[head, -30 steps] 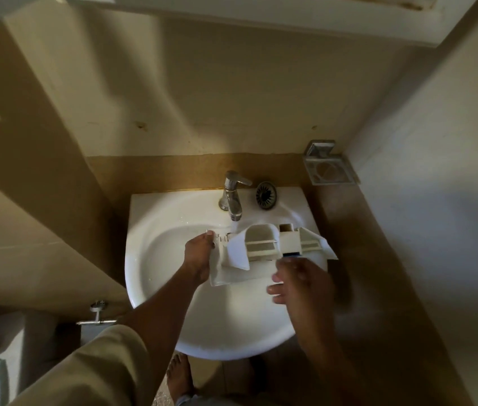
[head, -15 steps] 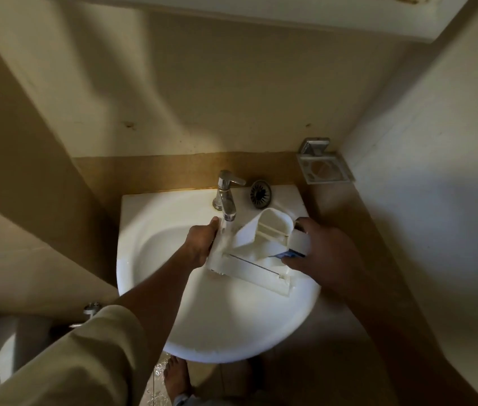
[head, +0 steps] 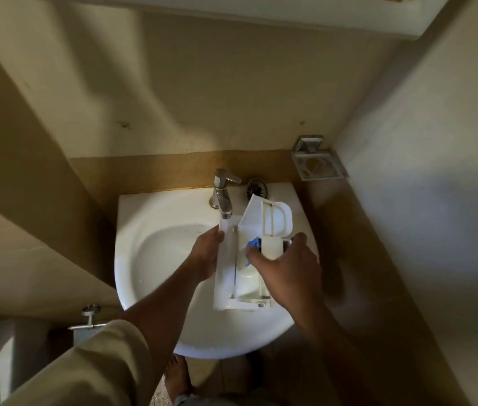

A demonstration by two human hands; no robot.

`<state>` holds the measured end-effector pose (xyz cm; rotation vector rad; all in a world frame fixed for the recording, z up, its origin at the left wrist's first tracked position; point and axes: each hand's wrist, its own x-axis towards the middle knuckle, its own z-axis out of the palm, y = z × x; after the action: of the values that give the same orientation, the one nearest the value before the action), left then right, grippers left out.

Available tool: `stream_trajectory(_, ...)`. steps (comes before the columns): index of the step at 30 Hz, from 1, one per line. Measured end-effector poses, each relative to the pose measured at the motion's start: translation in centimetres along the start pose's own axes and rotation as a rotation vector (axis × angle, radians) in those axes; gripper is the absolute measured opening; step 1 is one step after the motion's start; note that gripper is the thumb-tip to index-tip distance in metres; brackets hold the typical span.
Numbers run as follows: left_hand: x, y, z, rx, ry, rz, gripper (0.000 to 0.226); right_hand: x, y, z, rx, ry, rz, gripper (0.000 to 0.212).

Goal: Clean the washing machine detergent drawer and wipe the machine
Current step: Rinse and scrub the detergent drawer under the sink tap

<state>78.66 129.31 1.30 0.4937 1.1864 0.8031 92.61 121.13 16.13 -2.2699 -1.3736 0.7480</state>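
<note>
A white plastic detergent drawer [head: 249,259] with a small blue part is held over the white sink [head: 155,259], lengthwise toward me. Its far compartment end points up toward the wall. My left hand [head: 205,256] grips the drawer's left long edge, right below the tap's spout. My right hand [head: 284,268] clasps its right side, thumb by the blue part. Water runs from the chrome tap [head: 221,197] onto the drawer's left edge.
A round drain strainer [head: 257,187] lies on the sink's back ledge. A metal soap holder [head: 317,162] is fixed in the corner at the right. Walls close in on both sides. A water valve [head: 89,317] sticks out at lower left. My bare foot [head: 177,376] shows under the sink.
The drawer has swung from lying crosswise under the tap to pointing toward me. My right hand went from below it to gripping its right side. My left hand kept its hold.
</note>
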Motion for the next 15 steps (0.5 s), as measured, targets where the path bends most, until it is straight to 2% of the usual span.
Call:
stream_trajectory(5,-0.2,1.6,-0.8,0.13,-0.017,0.022,0.03,0.2,1.7,0.1,0.261,-0.093,0.086,0.07)
stream_trajectory(7,-0.8,2.0,-1.2,0.133,-0.039,-0.06,0.041,0.7,3.5,-0.2,0.394,-0.114,0.12,0.066)
stream_trajectory(10,-1.8,2.3,-2.5,0.114,-0.092,-0.212,0.063,1.5,5.9,-0.5,0.645,-0.235,0.185,0.048)
stream_trajectory(13,-2.8,2.3,-3.3,0.029,-0.162,-0.28,0.078,2.1,8.0,-0.5,0.771,-0.355,0.235,0.058)
stream_trajectory(15,-3.4,1.9,-3.9,-0.021,-0.17,-0.302,0.079,2.5,9.5,0.0,0.858,-0.442,0.279,0.06)
